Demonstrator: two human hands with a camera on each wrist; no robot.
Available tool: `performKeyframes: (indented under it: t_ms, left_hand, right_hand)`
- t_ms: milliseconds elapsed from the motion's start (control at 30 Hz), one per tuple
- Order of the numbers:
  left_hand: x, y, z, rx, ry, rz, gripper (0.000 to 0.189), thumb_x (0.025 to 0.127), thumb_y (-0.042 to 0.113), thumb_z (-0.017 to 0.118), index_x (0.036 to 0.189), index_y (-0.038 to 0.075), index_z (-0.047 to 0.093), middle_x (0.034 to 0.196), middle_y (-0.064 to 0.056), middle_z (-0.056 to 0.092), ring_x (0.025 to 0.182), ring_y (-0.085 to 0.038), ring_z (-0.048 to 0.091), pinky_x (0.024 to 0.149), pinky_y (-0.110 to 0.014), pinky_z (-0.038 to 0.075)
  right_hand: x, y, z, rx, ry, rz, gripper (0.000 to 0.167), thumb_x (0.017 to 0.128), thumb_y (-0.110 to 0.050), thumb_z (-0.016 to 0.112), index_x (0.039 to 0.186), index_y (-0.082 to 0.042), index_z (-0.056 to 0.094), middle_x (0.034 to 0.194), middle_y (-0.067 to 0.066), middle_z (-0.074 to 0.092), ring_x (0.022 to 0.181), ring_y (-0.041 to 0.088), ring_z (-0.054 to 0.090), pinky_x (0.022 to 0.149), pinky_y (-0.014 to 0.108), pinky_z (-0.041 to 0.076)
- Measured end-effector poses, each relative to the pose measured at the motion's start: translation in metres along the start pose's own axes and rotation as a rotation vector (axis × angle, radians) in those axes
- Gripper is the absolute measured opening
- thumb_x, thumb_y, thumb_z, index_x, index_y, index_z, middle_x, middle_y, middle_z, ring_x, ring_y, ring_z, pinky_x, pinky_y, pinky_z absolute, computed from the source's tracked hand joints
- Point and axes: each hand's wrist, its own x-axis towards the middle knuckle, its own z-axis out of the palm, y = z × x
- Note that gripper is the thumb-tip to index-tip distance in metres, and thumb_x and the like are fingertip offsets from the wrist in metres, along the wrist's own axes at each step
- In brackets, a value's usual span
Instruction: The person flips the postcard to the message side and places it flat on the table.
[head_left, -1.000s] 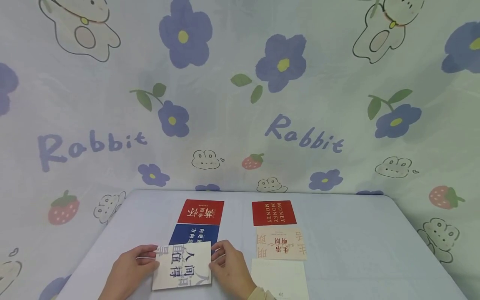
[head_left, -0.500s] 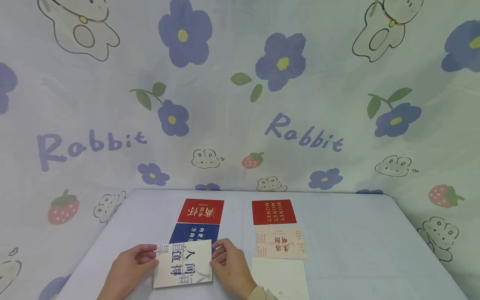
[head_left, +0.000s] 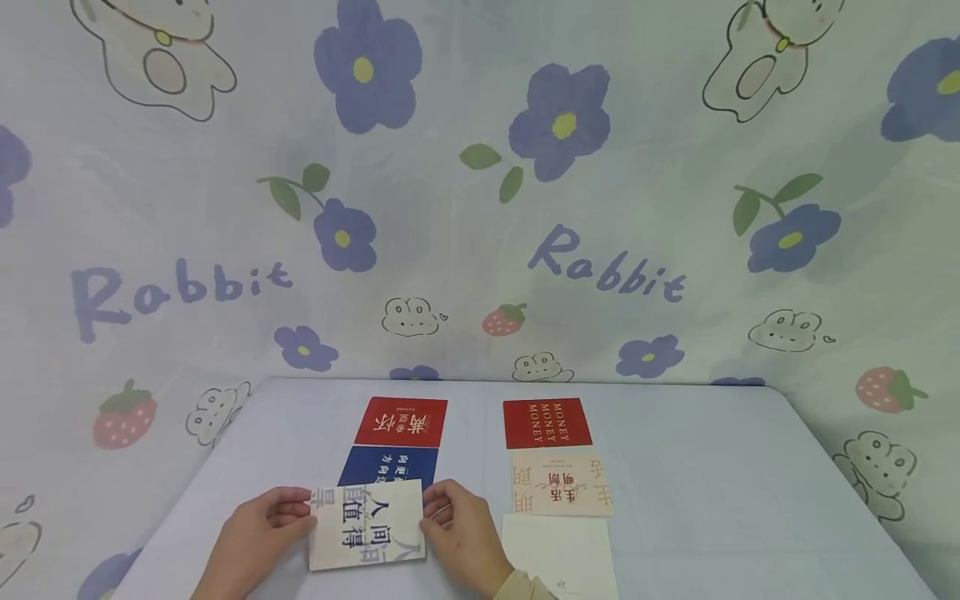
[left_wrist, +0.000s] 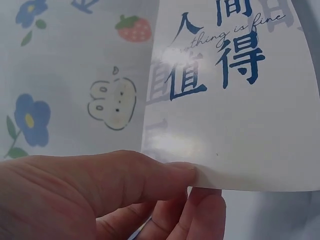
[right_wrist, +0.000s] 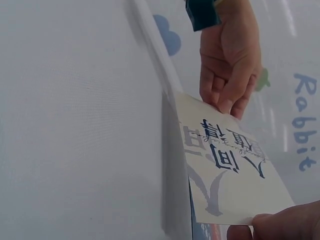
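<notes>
A cream card (head_left: 367,554) with dark blue and pale grey-blue characters is held between both hands in the head view. My left hand (head_left: 258,533) pinches its left edge, thumb on top and fingertips beneath, as the left wrist view shows at the card's corner (left_wrist: 260,150). At the opposite edge, my right hand (head_left: 471,537) pinches it between thumb and fingers; the thumb (right_wrist: 267,220) lies over the edge in the right wrist view. The card overlaps the near part of a blue card (head_left: 375,467) with white characters. Beyond that lies a red card (head_left: 401,422).
Right of the hands, a second column of cards lies on the white-covered table (head_left: 712,483): a red MONEY card (head_left: 547,423), a cream card with orange and red characters (head_left: 562,483), and a nearly plain cream card (head_left: 558,554). A patterned curtain (head_left: 480,192) hangs behind.
The cream card has shifted slightly away and to the right, with both hands keeping their pinch on it. The other cards lie where they were.
</notes>
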Motion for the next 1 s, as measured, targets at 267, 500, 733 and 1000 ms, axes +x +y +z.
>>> performKeyframes:
  t_ms: [267,500,733,1000]
  left_hand:
    - [-0.0001,-0.0005,-0.002,-0.022,-0.019,0.002,0.04,0.09,0.02,0.073,0.12,-0.006,0.063,0.093,-0.003,0.068,0.082,-0.017,0.065,0.069,-0.03,0.055]
    - [0.0002,-0.003,-0.0001,-0.04,-0.025,-0.014,0.037,0.091,0.02,0.071,0.116,-0.006,0.065,0.088,-0.002,0.069,0.078,-0.017,0.067,0.069,-0.029,0.057]
    - [-0.0007,-0.003,-0.0024,-0.004,-0.042,-0.005,0.036,0.091,0.026,0.074,0.108,-0.005,0.069,0.091,-0.006,0.072,0.079,-0.019,0.068,0.073,-0.036,0.058]
    - [-0.0004,-0.0014,-0.0076,0.012,-0.052,-0.009,0.037,0.091,0.029,0.074,0.108,-0.004,0.07,0.093,-0.007,0.073,0.08,-0.019,0.069,0.077,-0.039,0.058]
  right_hand:
    - [-0.0004,-0.0012,-0.0008,-0.009,0.01,-0.003,0.018,0.088,-0.006,0.075,0.103,-0.012,0.068,0.084,-0.012,0.062,0.076,0.003,0.059,0.07,0.018,0.053]
    - [-0.0004,-0.0028,-0.0021,-0.015,0.018,-0.003,0.017,0.087,-0.006,0.075,0.101,-0.013,0.069,0.084,-0.012,0.062,0.075,0.003,0.059,0.07,0.019,0.053]
    - [-0.0006,-0.0017,-0.0033,-0.039,0.041,-0.036,0.015,0.087,-0.003,0.074,0.099,-0.012,0.07,0.083,-0.012,0.064,0.075,0.001,0.059,0.071,0.019,0.053]
    - [0.002,0.0014,-0.0025,-0.033,0.035,-0.074,0.013,0.088,-0.003,0.073,0.095,-0.014,0.071,0.082,-0.015,0.064,0.075,-0.001,0.058,0.069,0.019,0.053]
